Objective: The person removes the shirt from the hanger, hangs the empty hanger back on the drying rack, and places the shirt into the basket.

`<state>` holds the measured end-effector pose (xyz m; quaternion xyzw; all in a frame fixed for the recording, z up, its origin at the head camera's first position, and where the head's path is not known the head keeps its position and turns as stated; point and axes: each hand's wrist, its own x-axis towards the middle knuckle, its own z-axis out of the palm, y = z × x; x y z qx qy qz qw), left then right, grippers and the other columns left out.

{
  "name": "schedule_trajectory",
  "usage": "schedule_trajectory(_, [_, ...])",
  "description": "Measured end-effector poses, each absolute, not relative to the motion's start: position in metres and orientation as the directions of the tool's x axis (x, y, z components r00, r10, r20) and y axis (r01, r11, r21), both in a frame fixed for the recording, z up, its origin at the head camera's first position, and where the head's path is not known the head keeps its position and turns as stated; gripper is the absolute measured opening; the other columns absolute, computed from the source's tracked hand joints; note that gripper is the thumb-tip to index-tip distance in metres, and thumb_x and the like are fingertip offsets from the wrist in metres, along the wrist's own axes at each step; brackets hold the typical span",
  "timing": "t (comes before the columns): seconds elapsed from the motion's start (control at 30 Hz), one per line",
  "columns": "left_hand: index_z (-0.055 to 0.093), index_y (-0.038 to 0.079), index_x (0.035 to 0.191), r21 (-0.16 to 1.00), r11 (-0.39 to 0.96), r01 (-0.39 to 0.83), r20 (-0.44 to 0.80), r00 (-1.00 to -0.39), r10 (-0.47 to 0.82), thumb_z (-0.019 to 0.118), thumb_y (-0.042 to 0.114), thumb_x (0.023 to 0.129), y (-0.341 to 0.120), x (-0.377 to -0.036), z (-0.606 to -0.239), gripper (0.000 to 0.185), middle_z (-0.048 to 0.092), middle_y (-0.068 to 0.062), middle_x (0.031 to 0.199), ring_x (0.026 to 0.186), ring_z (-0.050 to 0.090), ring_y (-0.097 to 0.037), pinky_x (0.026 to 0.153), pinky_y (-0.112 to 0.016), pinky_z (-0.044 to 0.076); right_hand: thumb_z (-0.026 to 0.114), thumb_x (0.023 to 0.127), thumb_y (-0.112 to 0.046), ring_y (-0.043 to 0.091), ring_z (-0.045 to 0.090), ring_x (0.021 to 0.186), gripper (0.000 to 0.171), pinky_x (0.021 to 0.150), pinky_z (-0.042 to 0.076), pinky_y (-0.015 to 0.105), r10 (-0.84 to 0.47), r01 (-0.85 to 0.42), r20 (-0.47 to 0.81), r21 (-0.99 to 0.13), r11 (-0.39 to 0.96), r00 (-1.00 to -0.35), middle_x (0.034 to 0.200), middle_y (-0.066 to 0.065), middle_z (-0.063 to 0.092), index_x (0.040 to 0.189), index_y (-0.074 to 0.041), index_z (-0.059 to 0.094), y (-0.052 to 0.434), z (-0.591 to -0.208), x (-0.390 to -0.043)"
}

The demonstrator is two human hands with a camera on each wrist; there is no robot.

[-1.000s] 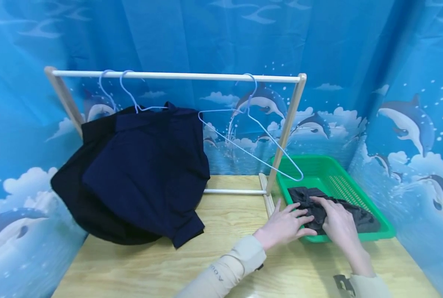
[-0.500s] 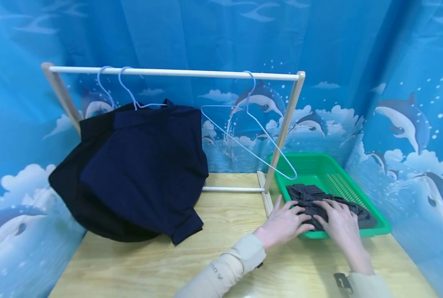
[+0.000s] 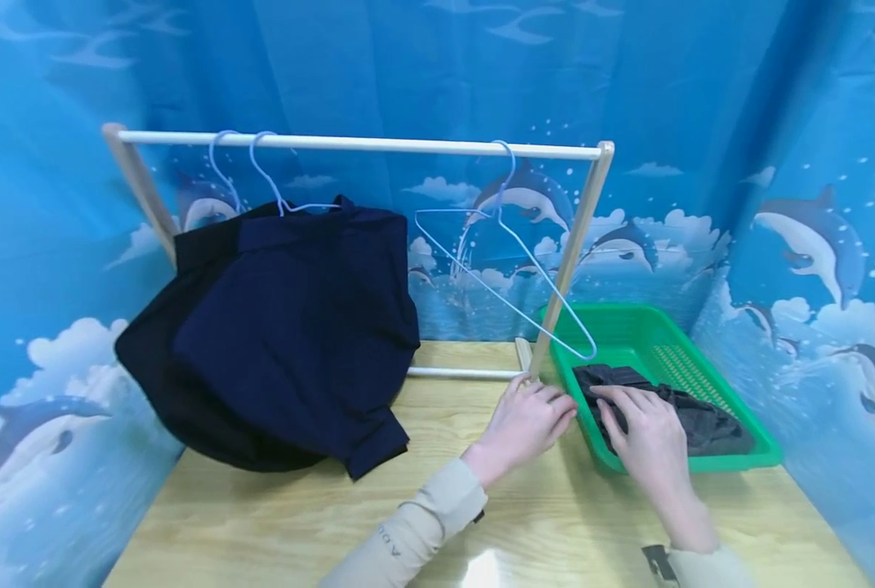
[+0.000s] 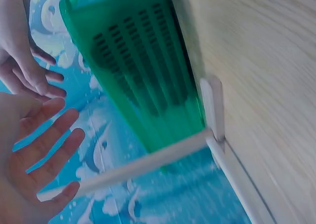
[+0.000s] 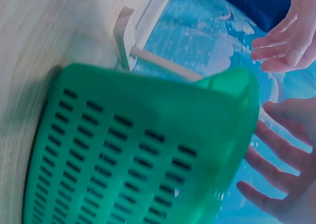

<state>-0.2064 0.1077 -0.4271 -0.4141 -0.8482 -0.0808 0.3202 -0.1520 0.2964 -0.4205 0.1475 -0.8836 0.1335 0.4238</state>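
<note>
My left hand (image 3: 523,420) hovers just left of the green basket (image 3: 774,451), fingers loosely bent and holding nothing. In the left wrist view that hand (image 4: 37,157) has its fingers spread apart. My right hand (image 3: 649,441) is over the basket's near left part, fingertips at or just above a crumpled dark garment (image 3: 716,425); contact cannot be told. The right wrist view shows this hand (image 5: 289,159) with fingers spread loosely at the basket's rim. Left of the basket, a bare light-blue hanger (image 3: 514,306) hangs from the rack's bar (image 3: 378,144).
A navy garment (image 3: 297,318) and a black one (image 3: 165,376) hang on hangers at the rack's left side. The rack's wooden post (image 3: 580,237) stands close to the basket's left rim. Blue dolphin curtains (image 3: 437,73) surround the wooden table (image 3: 297,531).
My left hand has drawn back leftward from the basket and its garment. The right hand has shifted slightly left, still over the basket. The head view has shifted a little.
</note>
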Motion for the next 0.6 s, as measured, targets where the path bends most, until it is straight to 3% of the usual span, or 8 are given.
schedule_trajectory(0.13, [0.076, 0.029, 0.105, -0.105, 0.665, 0.74, 0.643, -0.46, 0.613, 0.059, 0.035, 0.103, 0.085, -0.212, -0.426, 0.018, 0.074, 0.013, 0.104, 0.1, 0.069, -0.009, 0.099, -0.033, 0.048, 0.078, 0.083, -0.005, 0.036, 0.069, 0.085, 0.025, 0.071, 0.053, 0.053, -0.17, -0.404, 0.807, -0.091, 0.91, -0.565, 0.095, 0.011, 0.076, 0.108, -0.009, 0.076, 0.282, -0.423, -0.157])
schedule_trajectory(0.33, [0.076, 0.024, 0.103, -0.063, 0.7, 0.711, 0.677, -0.485, 0.554, 0.063, 0.032, 0.101, 0.048, -0.219, -0.423, 0.016, 0.074, 0.01, 0.099, 0.091, 0.069, -0.01, 0.091, -0.032, 0.051, 0.062, 0.098, -0.022, 0.034, 0.069, 0.083, 0.022, 0.07, 0.054, 0.05, -0.246, -0.433, 0.788, -0.029, 0.901, -0.564, 0.094, 0.01, 0.076, 0.112, -0.01, 0.074, 0.257, -0.425, -0.167])
schedule_trajectory(0.6, [0.077, 0.023, 0.102, -0.023, 0.757, 0.653, 0.691, -0.537, 0.484, 0.067, 0.03, 0.099, 0.003, -0.225, -0.418, 0.013, 0.075, 0.008, 0.094, 0.088, 0.071, -0.011, 0.087, -0.034, 0.054, 0.075, 0.087, -0.015, 0.031, 0.068, 0.079, 0.022, 0.068, 0.055, 0.046, -0.322, -0.523, 0.804, 0.016, 0.852, -0.499, 0.09, 0.009, 0.075, 0.108, -0.01, 0.076, 0.221, -0.421, -0.179])
